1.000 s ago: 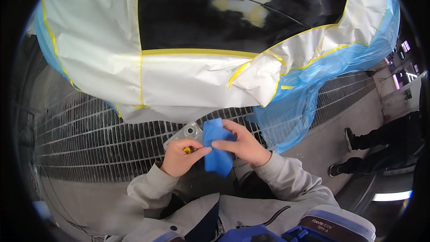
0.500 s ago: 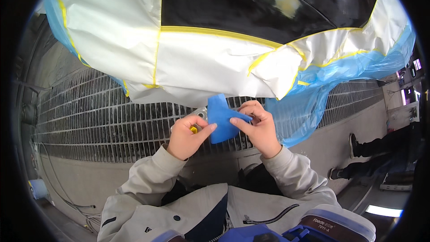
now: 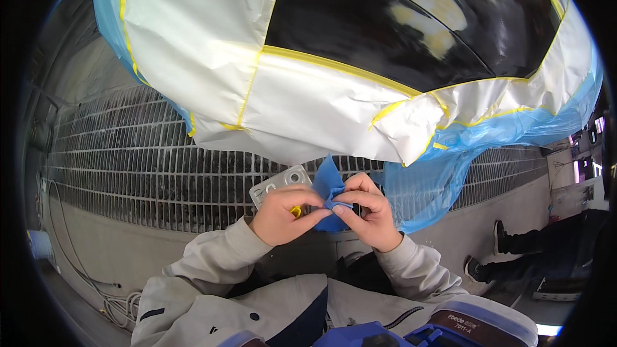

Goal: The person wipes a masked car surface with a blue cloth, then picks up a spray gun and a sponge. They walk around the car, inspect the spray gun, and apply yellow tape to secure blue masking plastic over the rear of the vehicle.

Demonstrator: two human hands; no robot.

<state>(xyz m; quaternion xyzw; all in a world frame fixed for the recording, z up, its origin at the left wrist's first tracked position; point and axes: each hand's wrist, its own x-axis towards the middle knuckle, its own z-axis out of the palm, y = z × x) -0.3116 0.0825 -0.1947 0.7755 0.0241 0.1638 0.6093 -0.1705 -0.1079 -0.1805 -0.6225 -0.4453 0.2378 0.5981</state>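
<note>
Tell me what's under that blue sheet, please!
Floor grating shows around the blue sheet, which the left hand and right hand pinch above it. The spot directly underneath is covered, so I can't tell.

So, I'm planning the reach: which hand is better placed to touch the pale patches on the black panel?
The right hand, probably: it lies nearer the pale patches. Both hands pinch the small blue sheet, but the left hand also has something yellow in it.

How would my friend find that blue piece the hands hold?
Find the white covering bordering a black panel, then look just below, over the grating. The left hand and right hand pinch the small blue piece between them. It is solid, deeper blue and creased, unlike the paler, see-through plastic sheeting hanging to the right.
</note>
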